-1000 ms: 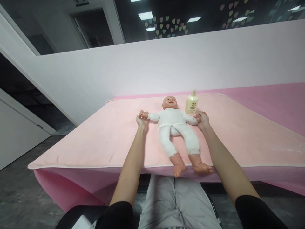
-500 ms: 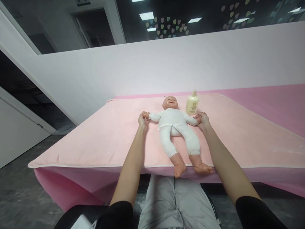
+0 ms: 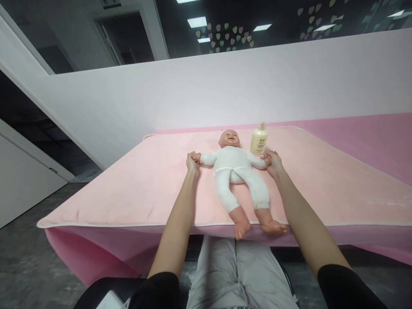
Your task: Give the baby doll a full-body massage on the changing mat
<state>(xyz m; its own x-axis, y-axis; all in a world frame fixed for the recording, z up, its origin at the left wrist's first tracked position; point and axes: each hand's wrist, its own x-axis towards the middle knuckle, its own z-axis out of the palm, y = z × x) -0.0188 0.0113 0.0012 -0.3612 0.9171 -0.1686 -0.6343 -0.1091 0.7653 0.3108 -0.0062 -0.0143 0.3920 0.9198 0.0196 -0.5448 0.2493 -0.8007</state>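
A baby doll (image 3: pixel 233 161) with a white cloth body lies on its back, head toward the wall and bare feet at the table's near edge. Its arms are spread out to both sides. My left hand (image 3: pixel 192 163) is closed around the doll's hand on the left. On the other side, my right hand (image 3: pixel 274 164) grips the doll's other hand, fingers partly hidden. Just behind my right hand stands a pale yellow pump bottle (image 3: pixel 259 140), upright beside the doll's head and shoulder.
A pink towel-like cover (image 3: pixel 154 189) lies over the table, with a darker pink cloth (image 3: pixel 93 253) hanging below its front edge. A white wall (image 3: pixel 206 90) rises behind, with dark glass above it. My legs in grey trousers (image 3: pixel 238 274) are close against the front.
Both hands stay on the doll's hands, with only slight shifts of the fingers. The doll and bottle keep their places; the view has moved very slightly.
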